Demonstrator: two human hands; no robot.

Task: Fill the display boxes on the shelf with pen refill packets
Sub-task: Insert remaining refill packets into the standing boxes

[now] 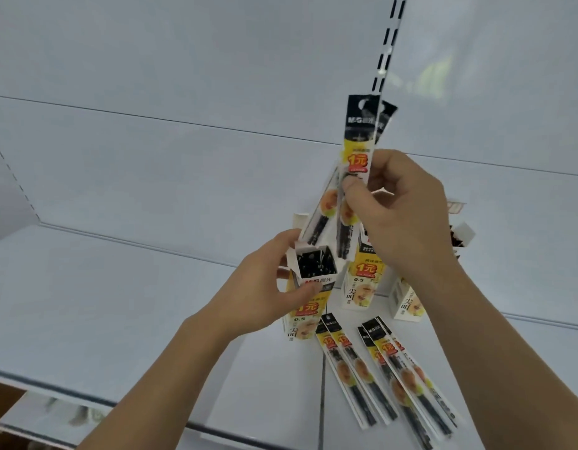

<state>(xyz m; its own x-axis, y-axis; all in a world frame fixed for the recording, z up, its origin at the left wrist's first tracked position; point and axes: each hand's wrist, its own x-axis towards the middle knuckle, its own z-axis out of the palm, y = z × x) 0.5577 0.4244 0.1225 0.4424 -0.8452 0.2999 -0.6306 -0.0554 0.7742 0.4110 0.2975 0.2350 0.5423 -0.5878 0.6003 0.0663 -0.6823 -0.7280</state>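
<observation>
My left hand (268, 287) grips a white and yellow display box (308, 303), lifted slightly and tilted, its open top showing dark refill tips. My right hand (401, 206) pinches two or three long pen refill packets (359, 147) above that box. One packet's lower end (317, 228) reaches the box's open top. More loose refill packets (378, 368) lie fanned on the white shelf (118, 303) in front of the boxes.
A second display box (362, 287) and a third display box (406, 303) stand on the shelf behind my hands. A further box (460, 235) is partly hidden by my right forearm. The slotted shelf upright (386, 56) rises behind. The shelf's front edge runs at lower left.
</observation>
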